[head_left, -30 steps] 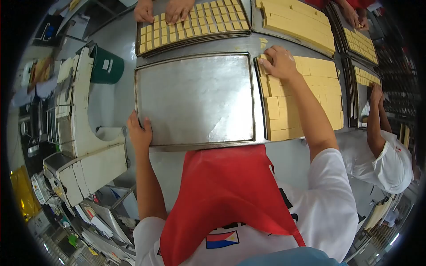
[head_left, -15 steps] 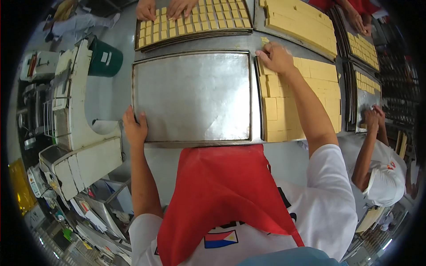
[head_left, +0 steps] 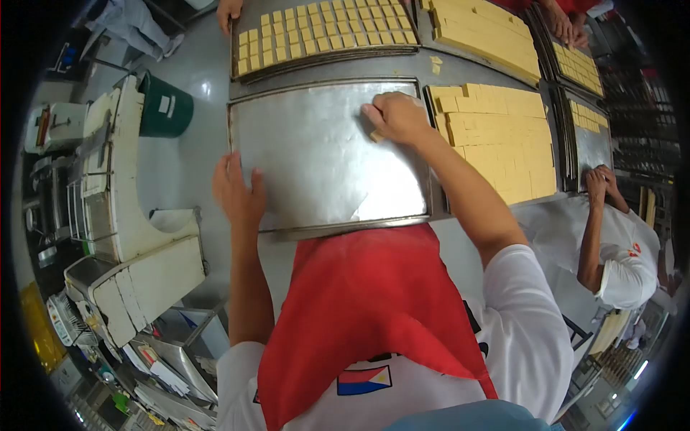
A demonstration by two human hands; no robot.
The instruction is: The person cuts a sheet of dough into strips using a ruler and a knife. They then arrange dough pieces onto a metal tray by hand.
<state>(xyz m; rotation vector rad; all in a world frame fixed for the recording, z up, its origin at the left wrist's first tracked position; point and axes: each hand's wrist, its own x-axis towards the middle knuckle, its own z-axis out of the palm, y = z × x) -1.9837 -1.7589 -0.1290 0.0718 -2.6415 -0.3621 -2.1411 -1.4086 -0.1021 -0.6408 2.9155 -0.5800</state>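
A shallow metal baking tray (head_left: pixel 309 161) lies before me with a bare, shiny surface. My left hand (head_left: pixel 240 194) rests at its left edge, thumb apart from the fingers. Over the tray's upper right part, my right hand (head_left: pixel 399 118) is closed, and a small yellow block (head_left: pixel 376 136) shows below its fingers; the rest of what it holds is hidden. To the right, close-packed yellow blocks (head_left: pixel 499 144) of a soft-looking, dough-like material fill another tray.
Across the table, a tray of spaced yellow blocks (head_left: pixel 323 29) has a co-worker's hand (head_left: pixel 228 13) at its corner. More packed blocks (head_left: pixel 485 36) lie at the back right. Another person's hands (head_left: pixel 598 179) are at a right-hand tray. A green bin (head_left: pixel 165 104) stands left.
My right hand has moved left from the packed blocks to over the bare tray, with a small yellow block. My left hand stays at the tray's left edge. One co-worker's hand has left the far tray.
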